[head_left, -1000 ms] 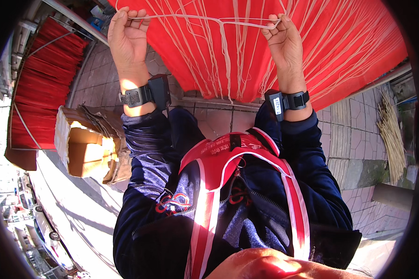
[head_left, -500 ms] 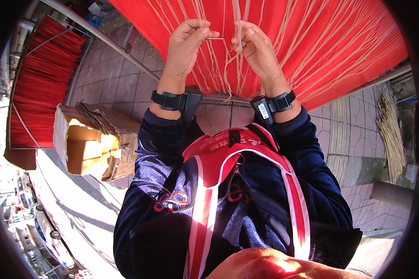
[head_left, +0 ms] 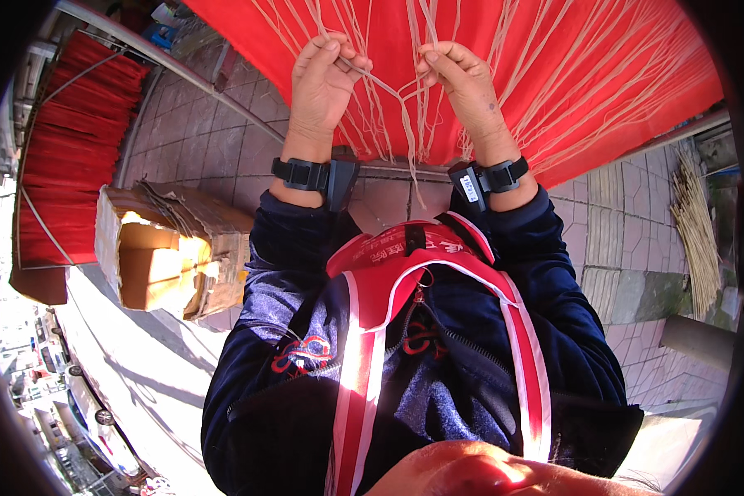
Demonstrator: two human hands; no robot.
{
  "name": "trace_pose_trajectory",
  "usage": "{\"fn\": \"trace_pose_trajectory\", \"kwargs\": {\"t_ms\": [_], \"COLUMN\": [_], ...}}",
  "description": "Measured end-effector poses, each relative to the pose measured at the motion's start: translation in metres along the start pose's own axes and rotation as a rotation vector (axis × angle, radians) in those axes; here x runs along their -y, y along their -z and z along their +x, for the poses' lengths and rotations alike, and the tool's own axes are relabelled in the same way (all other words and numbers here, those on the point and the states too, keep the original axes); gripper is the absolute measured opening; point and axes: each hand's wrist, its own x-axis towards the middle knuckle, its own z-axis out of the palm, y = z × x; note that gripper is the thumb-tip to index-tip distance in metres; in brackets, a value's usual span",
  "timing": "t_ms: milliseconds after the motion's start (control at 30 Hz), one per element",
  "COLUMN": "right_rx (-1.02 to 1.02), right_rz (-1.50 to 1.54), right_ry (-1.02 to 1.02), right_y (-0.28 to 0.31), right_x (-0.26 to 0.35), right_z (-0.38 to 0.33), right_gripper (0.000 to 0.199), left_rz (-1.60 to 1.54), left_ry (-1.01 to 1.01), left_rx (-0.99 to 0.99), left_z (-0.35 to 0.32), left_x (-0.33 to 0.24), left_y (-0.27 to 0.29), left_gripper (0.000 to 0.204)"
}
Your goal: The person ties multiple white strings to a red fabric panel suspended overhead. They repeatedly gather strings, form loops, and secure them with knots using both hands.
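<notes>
Paving spread around us, with an open cardboard box to our left; before the nearer red cloth, our left hand and right hand, apart, each pinched pale strings that met between them and dangled below

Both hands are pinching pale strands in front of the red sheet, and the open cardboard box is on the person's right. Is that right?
Not quite: the head view shows the open cardboard box on the person's left. Both hands are pinching pale strands in front of the red sheet.
</notes>
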Motion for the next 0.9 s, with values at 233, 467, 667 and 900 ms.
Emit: {"fn": "trace_pose_trajectory", "kwargs": {"t_ms": [233,467,667,900], "right_rx": [-0.095,-0.085,0.093,0.263], "right_rz": [0.328,0.4,0.275,-0.328], "right_ry": [0.098,0.185,-0.057,-0.122], "right_y": [0.056,0.07,0.015,-0.022], "right_x": [0.026,0.037,0.009,0.004], "right_z": [0.007,0.013,0.006,0.011], "right_gripper": [0.016,0.018,0.022,0.04], "left_rz": [0.016,0.047,0.087,0.159], "left_ry": [-0.135,-0.193,-0.045,0.085], "left_rx": [-0.105,-0.057,-0.02,-0.014], "left_z": [0.01,0.017,0.009,-0.004], "left_x": [-0.071,-0.103,-0.049,-0.004], "left_y": [0.031,0.032,0.011,-0.005], "left_gripper": [0.014,0.014,0.014,0.015]}}
